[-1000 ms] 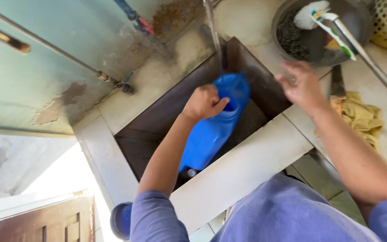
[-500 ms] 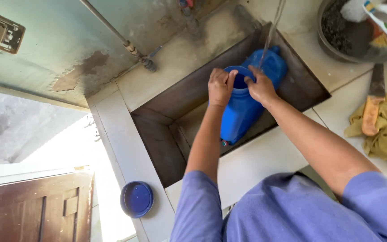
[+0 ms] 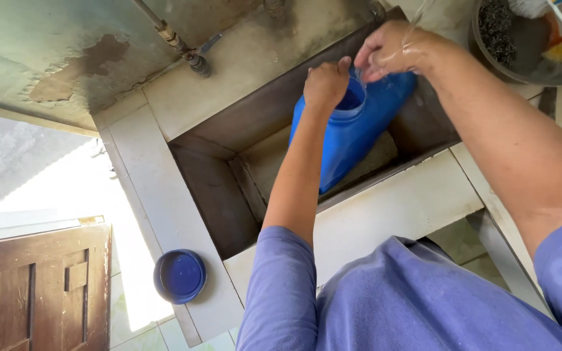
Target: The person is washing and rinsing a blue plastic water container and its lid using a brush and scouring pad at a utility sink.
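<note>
A big blue plastic jar (image 3: 349, 140) stands tilted inside a dark stone sink (image 3: 219, 195). My left hand (image 3: 325, 83) grips the rim of its open mouth. My right hand (image 3: 395, 49) hovers cupped over the jar's mouth, wet, with a thin stream of water falling onto it from above. The jar's round blue lid (image 3: 179, 276) lies flat on the pale sink ledge at the lower left, apart from both hands.
A metal pipe with a valve (image 3: 190, 55) runs along the stained wall behind the sink. A dark bowl (image 3: 521, 49) with a scouring pad sits on the counter at the upper right. A brown wooden door (image 3: 37, 289) is at the lower left.
My right hand came from the counter to the jar's mouth and now sits cupped under running water. My left hand stayed on the jar's rim. The view shifted, bringing the blue lid into sight.
</note>
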